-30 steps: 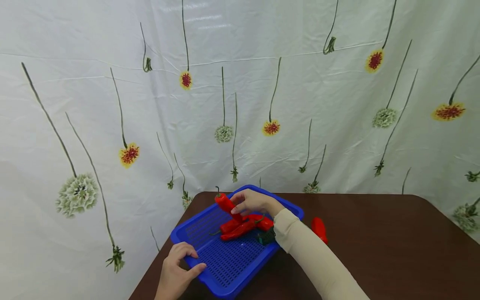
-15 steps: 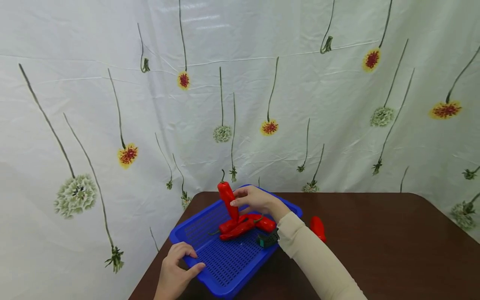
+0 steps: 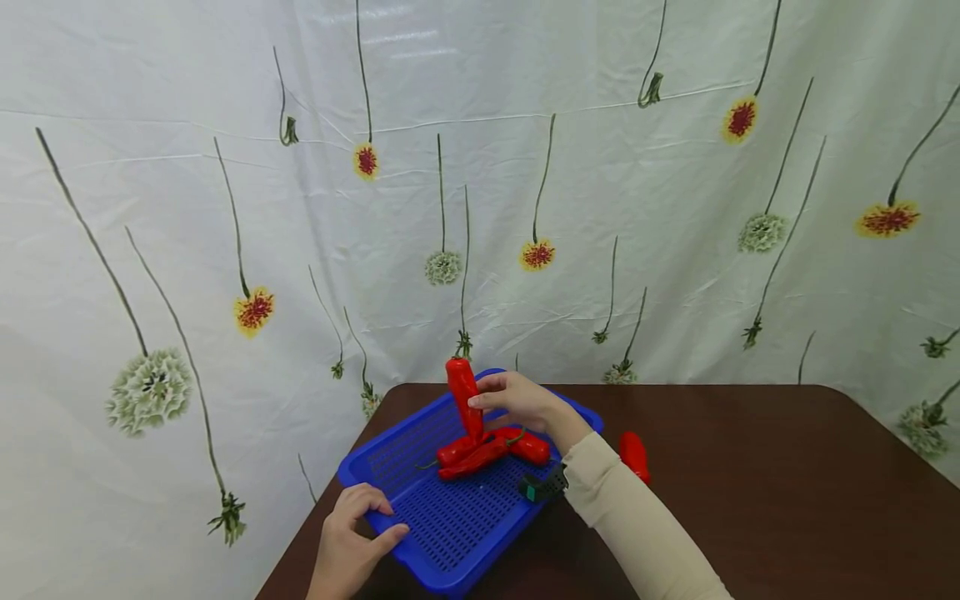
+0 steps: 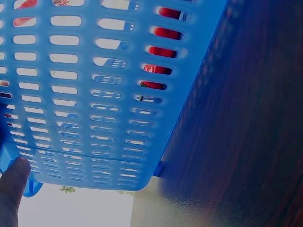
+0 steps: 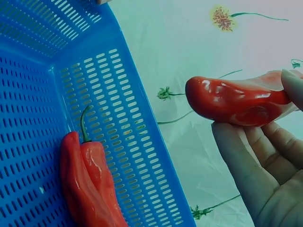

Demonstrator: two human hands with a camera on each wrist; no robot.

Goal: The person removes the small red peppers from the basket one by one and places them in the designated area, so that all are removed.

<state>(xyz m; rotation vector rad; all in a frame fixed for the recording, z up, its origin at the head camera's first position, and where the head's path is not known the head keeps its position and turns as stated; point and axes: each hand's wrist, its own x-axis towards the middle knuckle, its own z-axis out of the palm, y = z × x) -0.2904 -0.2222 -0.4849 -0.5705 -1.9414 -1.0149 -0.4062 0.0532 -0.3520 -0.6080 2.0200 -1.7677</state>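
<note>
My right hand (image 3: 517,404) holds a red pepper (image 3: 463,396) nearly upright over the far side of the blue plastic basket (image 3: 442,573). Thumb and fingers pinch it from opposite sides in the right wrist view, where the pepper (image 5: 232,99) lies sideways. Several red peppers (image 3: 474,461) with green stems lie on the basket floor below. At the near left corner, my left hand (image 3: 350,537) grips the basket rim between thumb and fingers. One fingertip (image 4: 19,168) shows against the slotted outer wall in the left wrist view.
Another red pepper (image 3: 634,456) lies on the dark brown table (image 3: 780,500), right of the basket. A white flower-printed cloth (image 3: 675,250) hangs behind the table's far edge. A black device (image 3: 543,483) is strapped at my right wrist.
The right hand has turned the pepper from a leftward tilt to nearly upright and shifted it slightly right. The left hand stays at the basket corner.
</note>
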